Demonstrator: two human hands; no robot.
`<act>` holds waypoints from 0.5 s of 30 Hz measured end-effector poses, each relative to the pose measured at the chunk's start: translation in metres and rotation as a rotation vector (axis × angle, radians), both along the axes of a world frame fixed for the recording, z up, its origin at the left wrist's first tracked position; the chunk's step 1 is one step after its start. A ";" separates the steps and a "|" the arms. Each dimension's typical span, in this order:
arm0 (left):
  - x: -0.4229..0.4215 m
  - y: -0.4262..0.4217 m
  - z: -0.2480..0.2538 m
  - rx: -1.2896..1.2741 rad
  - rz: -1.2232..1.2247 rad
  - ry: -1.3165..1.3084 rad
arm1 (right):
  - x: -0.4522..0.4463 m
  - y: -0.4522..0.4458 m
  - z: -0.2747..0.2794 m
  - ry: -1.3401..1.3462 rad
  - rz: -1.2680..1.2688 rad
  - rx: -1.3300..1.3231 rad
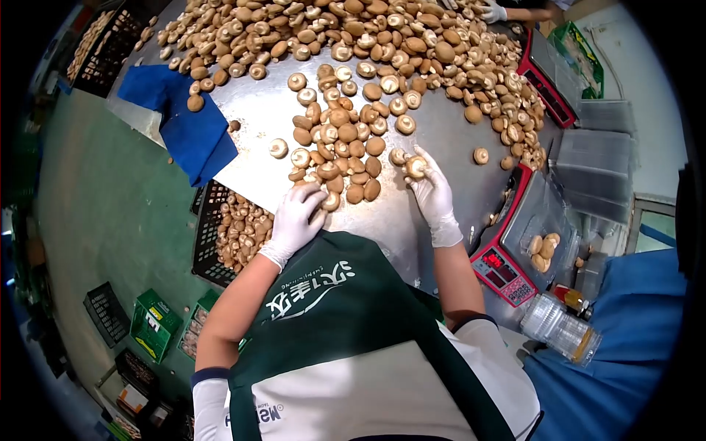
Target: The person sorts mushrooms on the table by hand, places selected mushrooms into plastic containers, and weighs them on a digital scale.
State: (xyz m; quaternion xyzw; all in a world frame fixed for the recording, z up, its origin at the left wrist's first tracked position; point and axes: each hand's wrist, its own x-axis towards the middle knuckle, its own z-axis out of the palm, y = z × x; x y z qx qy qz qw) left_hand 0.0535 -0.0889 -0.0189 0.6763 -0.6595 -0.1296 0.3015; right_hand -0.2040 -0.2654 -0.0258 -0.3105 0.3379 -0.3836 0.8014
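Right hand [435,198] holds a mushroom [416,167], left hand [296,220] perhaps another [332,201].

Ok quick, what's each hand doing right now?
Left hand: partly curled at a mushroom; grip can't be told.
Right hand: holding another mushroom.

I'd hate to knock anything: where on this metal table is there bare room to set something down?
A mostly bare patch lies between the right hand and the nearer scale; another between the blue cloth and the middle mushrooms, though stray mushrooms sit there. It's crowded at the far side, under the big pile, and by the left hand.
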 end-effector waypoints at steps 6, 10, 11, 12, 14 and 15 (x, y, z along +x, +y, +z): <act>0.013 -0.007 -0.003 0.052 0.215 -0.029 | -0.031 -0.002 -0.017 0.232 -0.048 0.117; 0.024 -0.014 -0.015 0.117 0.209 0.081 | -0.017 0.024 -0.008 0.733 0.187 -0.228; 0.022 -0.017 -0.011 0.131 0.166 0.089 | -0.004 0.033 -0.001 0.773 0.219 -0.319; 0.018 -0.020 -0.009 0.138 0.122 0.148 | 0.010 0.039 0.005 0.811 0.311 -0.427; 0.010 -0.024 -0.012 0.119 0.073 0.127 | 0.044 0.053 0.021 0.896 0.436 -0.599; 0.008 -0.024 -0.012 0.142 0.063 0.095 | 0.055 0.055 0.017 0.912 0.462 -0.665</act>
